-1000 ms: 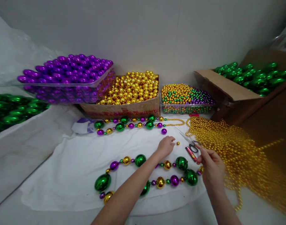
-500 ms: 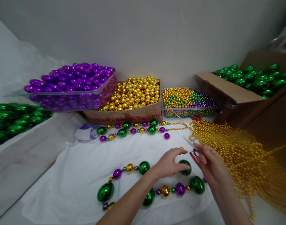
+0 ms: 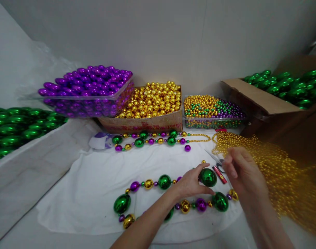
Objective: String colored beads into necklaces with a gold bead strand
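A strand of large shiny beads in green, gold and purple lies in a loop on the white cloth, with a big green bead (image 3: pixel 122 204) at its left end. My left hand (image 3: pixel 191 181) reaches over the strand, thumb and fingers spread beside another large green bead (image 3: pixel 208 177). Its thumb tip is near a second green bead (image 3: pixel 220 202) below. To the right, my right hand (image 3: pixel 240 169) is raised with its fingers pinched together; what is between them, if anything, is hidden. Scissors (image 3: pixel 217 162) and a red lighter (image 3: pixel 220 174) lie between the hands.
Behind stand a tub of purple beads (image 3: pixel 85 90), a carton of gold beads (image 3: pixel 152 103) and a tub of small mixed beads (image 3: pixel 213 110). A finished-looking strand (image 3: pixel 151 141) lies before them. Gold bead chains (image 3: pixel 261 162) heap at right. Green beads fill boxes at both sides.
My right hand has moved up and right, away from the scissors. My left hand has shifted slightly right, its fingers still spread by the green bead. The view has moved a little.
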